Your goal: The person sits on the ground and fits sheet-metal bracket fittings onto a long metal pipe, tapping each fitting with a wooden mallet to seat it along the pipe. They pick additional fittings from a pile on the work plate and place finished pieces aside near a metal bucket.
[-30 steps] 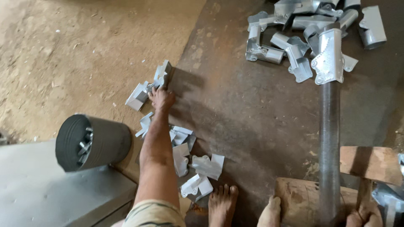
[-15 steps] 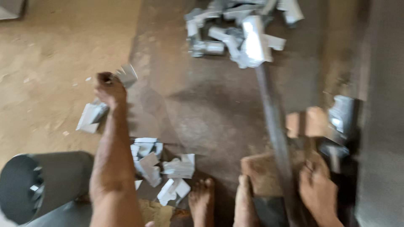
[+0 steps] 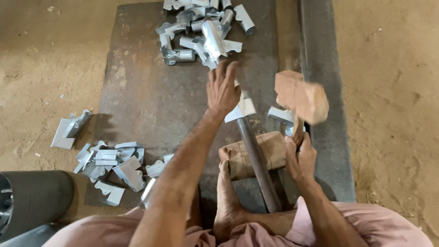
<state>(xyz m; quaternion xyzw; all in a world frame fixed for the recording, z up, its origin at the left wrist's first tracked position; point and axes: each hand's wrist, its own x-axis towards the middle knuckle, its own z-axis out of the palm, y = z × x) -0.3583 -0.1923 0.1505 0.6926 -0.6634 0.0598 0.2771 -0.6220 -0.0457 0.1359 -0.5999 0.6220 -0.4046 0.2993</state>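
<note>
At the lower left, well apart from either grip, a dark round bucket (image 3: 34, 203) lies on its side on the floor; its contents are mostly cut off by the frame edge, so I cannot tell what it holds. The left hand (image 3: 222, 89) lies with fingers spread and loosely curled over a folded grey sheet-metal bracket (image 3: 241, 109) seated on a long dark steel rod (image 3: 256, 160), pressing it rather than clasping it. The right hand (image 3: 299, 158) is closed tight around the handle of a blocky wooden mallet (image 3: 301, 97), raised and blurred just right of the bracket. Below the left grip, the rod rests across a rough wooden block (image 3: 267, 153), with a bare foot (image 3: 226, 201) against the block. Beyond the left grip sits a heap of bent, shiny brackets (image 3: 201, 32); far to its left lies a scatter of flat cut pieces (image 3: 109, 162). All rests on a rusty steel plate (image 3: 146, 91) laid on a sandy dirt floor (image 3: 45, 59).
</note>
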